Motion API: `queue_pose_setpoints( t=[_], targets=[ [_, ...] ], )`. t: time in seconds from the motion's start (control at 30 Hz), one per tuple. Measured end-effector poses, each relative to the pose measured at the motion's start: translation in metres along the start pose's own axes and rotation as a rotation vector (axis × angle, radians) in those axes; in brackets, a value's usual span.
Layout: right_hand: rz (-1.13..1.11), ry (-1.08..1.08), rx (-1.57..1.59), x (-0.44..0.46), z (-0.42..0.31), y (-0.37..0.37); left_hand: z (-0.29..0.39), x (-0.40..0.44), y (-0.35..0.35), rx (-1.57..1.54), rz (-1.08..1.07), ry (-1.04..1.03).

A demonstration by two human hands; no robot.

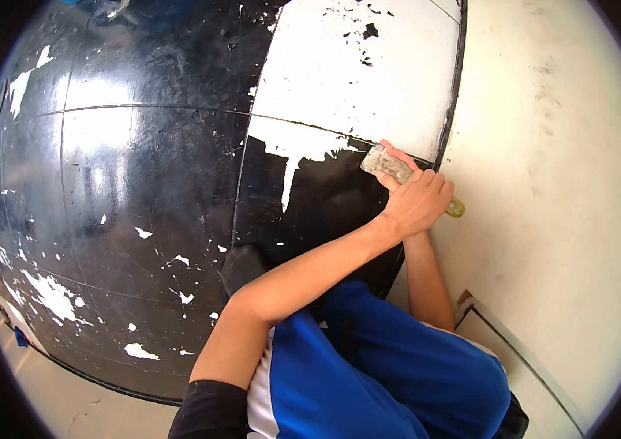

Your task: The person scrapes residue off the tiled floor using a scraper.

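A scraper (391, 165) with a wide, stained metal blade and a yellow-green handle end is held near the right edge of a black tiled surface (332, 197). My left hand (420, 199) is closed over the handle, with its fingers curled. Beneath it, my right hand (402, 156) is mostly hidden; a finger stretches along the blade's upper side. The blade lies against the black area, just below a thin seam. Above the seam is a white patch (361, 66) with ragged black edges, and a white strip runs down from it.
Glossy black tiles with scattered white chips (54, 296) fill the left side. A cream-coloured surface (537, 168) extends along the right. My bent legs in blue shorts (420, 366) are close below my hands. A dark-edged corner (504, 333) shows at the lower right.
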State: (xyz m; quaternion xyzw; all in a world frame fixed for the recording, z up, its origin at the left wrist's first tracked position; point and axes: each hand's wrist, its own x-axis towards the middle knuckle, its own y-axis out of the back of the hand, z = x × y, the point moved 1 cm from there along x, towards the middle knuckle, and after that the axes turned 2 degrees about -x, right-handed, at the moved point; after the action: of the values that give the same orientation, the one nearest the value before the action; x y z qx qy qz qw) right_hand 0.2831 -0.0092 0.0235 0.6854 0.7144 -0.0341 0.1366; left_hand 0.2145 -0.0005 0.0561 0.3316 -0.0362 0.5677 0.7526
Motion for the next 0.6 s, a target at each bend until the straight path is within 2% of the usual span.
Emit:
queue_pose_setpoints(
  t=[0.17,0.23,0.4,0.6],
  targets=[
    [-0.004,-0.018,0.126,-0.001,0.010,-0.004,-0.003,-0.005,-0.002,0.103,-0.092,-0.058],
    [-0.018,-0.061,0.225,0.001,0.008,-0.007,-0.005,-0.006,0.000,0.130,-0.083,-0.022],
    [-0.059,-0.042,-0.140,0.014,-0.010,-0.019,-0.014,-0.003,0.011,0.160,-0.055,0.001],
    [-0.111,0.015,-0.081,0.029,-0.008,-0.045,-0.029,-0.006,0.033,0.118,-0.006,0.030]
  ],
)
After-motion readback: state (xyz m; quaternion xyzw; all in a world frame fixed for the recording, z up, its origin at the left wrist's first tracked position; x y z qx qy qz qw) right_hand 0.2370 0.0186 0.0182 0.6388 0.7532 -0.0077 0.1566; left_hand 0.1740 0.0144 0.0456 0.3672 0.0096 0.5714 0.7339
